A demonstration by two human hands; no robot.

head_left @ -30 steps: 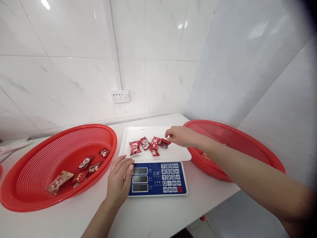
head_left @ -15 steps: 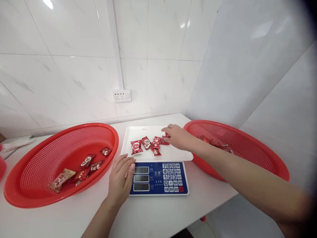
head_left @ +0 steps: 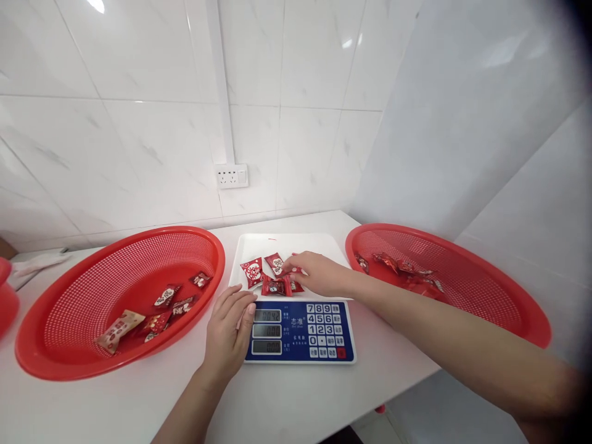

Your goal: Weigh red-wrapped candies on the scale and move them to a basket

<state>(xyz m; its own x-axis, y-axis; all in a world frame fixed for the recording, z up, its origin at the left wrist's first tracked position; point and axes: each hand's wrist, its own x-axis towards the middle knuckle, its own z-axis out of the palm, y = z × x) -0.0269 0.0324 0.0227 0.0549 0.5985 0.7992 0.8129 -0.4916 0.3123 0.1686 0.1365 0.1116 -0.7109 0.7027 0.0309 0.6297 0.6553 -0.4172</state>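
Note:
On the white weighing pan (head_left: 319,241) of a digital scale (head_left: 300,342) lie several red wrapped candies (head_left: 252,272), bunched towards the front left. My right hand (head_left: 319,273) reaches over the pan from the right, fingers curled down around red candies at the bunch's right side; its fingertips partly hide them. Resting at the scale's front left corner, my left hand (head_left: 231,324) has its fingers loosely stretched out and holds nothing. Its fingertips touch the edge beside the display.
A red perforated basket (head_left: 60,308) stands on the left with several wrapped candies (head_left: 165,296) and a longer beige packet (head_left: 119,330) inside. Another red basket (head_left: 504,296) with red packets (head_left: 409,267) stands on the right. A wall socket (head_left: 232,176) sits behind the white table (head_left: 277,407).
My right hand has moved left and nearer across the pan, and the candies there are bunched closer together. My left hand stays at the scale's corner. The camera view has shifted slightly.

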